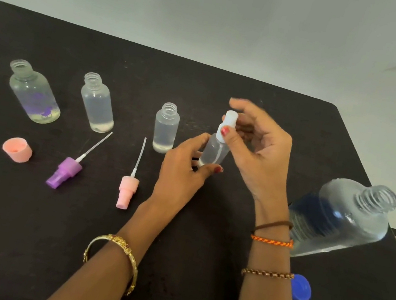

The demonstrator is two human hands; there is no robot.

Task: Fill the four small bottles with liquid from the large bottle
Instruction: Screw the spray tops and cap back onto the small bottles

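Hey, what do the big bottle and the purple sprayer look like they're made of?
Big bottle: probably clear plastic, glossy, with bright highlights and a moulded screw neck; glass can't be ruled out. Purple sprayer: opaque matte plastic, with a thin pale tube.

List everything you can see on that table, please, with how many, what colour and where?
table: one, black, under everything.
open small bottles: three, clear, back left row.
held small bottle: one, clear with white sprayer, centre.
large bottle: one, clear, uncapped, right.
round cap: one, salmon pink, front left.
purple sprayer: one, lying beside the cap.
pink sprayer: one, lying centre-left.
blue cap: one, near the right wrist.
left hand: grips the held bottle's body.
right hand: pinches its white sprayer.
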